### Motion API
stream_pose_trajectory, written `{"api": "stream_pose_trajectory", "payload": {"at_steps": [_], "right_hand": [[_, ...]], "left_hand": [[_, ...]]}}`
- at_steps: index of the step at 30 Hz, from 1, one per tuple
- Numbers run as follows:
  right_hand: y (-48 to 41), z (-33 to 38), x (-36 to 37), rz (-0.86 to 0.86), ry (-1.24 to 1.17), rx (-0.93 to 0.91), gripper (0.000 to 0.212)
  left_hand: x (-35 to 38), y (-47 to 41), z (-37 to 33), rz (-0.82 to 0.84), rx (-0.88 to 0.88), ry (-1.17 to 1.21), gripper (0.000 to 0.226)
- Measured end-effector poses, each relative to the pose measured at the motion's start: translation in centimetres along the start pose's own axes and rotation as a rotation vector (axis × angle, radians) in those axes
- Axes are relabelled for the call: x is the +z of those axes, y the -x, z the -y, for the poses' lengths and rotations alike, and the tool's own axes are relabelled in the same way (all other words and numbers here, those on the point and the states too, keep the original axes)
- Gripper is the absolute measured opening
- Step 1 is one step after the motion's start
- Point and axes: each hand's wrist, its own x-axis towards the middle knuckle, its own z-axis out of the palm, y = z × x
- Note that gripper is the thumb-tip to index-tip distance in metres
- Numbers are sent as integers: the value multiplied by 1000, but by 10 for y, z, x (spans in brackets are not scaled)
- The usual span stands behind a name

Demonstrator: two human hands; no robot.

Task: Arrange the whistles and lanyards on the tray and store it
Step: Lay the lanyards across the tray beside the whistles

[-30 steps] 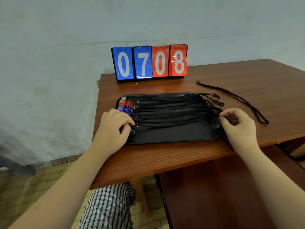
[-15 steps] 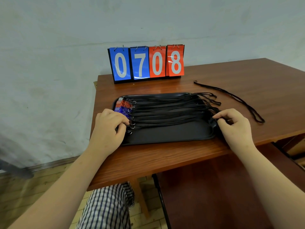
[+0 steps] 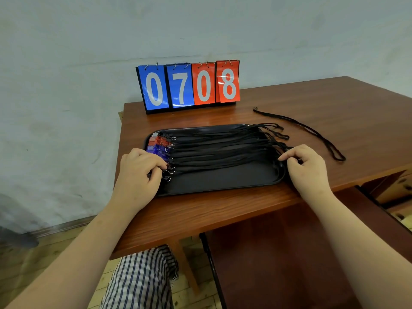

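A black tray [image 3: 223,182] lies on the wooden table [image 3: 223,210]. Several red and blue whistles [image 3: 157,143] sit in a column at its left end, their black lanyards [image 3: 223,148] stretched rightward across the tray. My left hand [image 3: 138,172] rests over the nearest whistles at the tray's left edge, fingers curled down on them. My right hand [image 3: 305,168] is at the tray's right end, pinching the looped end of a lanyard between thumb and fingers. One loose black lanyard [image 3: 312,130] lies on the table to the right of the tray.
A flip scoreboard [image 3: 189,85] showing 0 7 0 8 stands at the table's back edge against the wall. An open drawer [image 3: 396,192] shows under the table at the right. A dark lower panel [image 3: 278,253] sits below the front edge.
Both hands stay at the tray's ends, the right fingers shifting slightly along the lanyard loops. The camera has tilted a little.
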Motion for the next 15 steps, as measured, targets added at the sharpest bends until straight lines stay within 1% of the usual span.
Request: {"api": "stream_pose_trajectory", "payload": {"at_steps": [6,15], "right_hand": [[-3,-6,2,-29,40,26,37],[-5,-3,1,-37,83,-70,37]], "left_hand": [[-1,-1,-1,0,-7,3,34],[-1,-2,0,-25,43,27,32]]}}
